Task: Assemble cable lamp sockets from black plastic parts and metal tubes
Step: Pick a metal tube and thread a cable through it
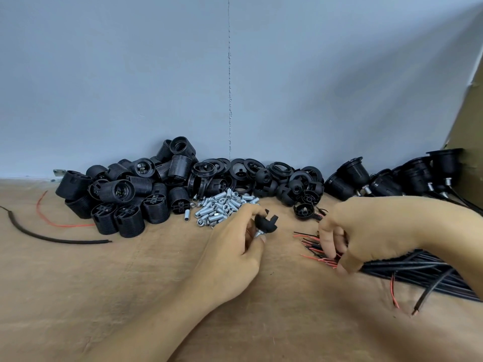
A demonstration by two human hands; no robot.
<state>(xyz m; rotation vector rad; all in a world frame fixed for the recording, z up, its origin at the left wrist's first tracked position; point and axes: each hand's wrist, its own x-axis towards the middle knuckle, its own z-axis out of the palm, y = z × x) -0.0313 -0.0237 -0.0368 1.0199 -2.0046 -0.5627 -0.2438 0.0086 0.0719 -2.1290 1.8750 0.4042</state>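
Note:
My left hand [235, 246] holds a black domed socket cap [266, 223] with a short metal tube [257, 234] sticking out of its underside. My right hand [366, 231] is curled over the stripped red and black ends of a bundle of black cables [418, 267] and pinches one of them. A heap of small metal tubes [222, 205] lies just beyond my left hand. Behind it are piles of black threaded socket bodies [136, 194], black rings [235, 168] and domed caps [295, 189].
Several finished sockets with cables [407, 178] lie at the back right against a cardboard panel [467, 121]. A loose black cable [52, 237] and a red wire [60, 224] lie at the left. A grey wall [183, 74] closes the table's far edge.

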